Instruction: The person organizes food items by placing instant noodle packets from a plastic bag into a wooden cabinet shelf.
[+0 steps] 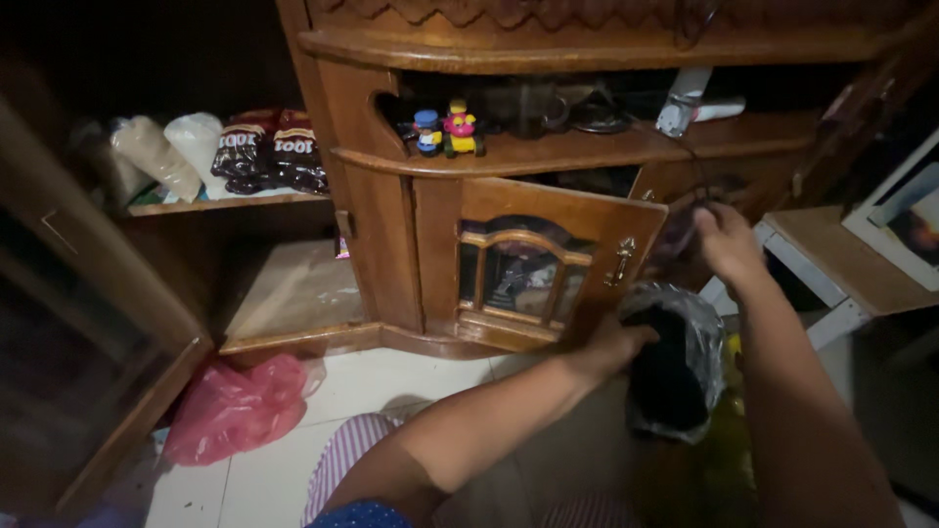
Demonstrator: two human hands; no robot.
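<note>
Beside the open wooden cabinet door, a person's left hand grips a clear plastic bag of dark contents; the right hand reaches inside, grip unclear

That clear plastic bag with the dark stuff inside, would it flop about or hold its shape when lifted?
The clear plastic bag looks thin and crinkled, so it would probably sag. Its dark contents bulge low, suggesting some weight. The left hand grasps its side, perhaps because the film is slippery.

Cabinet: glossy varnished wood. Its door: glass panes, brass-look metal handle. Clear crinkly plastic bag over matt black contents. Pink bag: thin plastic. Floor: glossy white tile.
</note>
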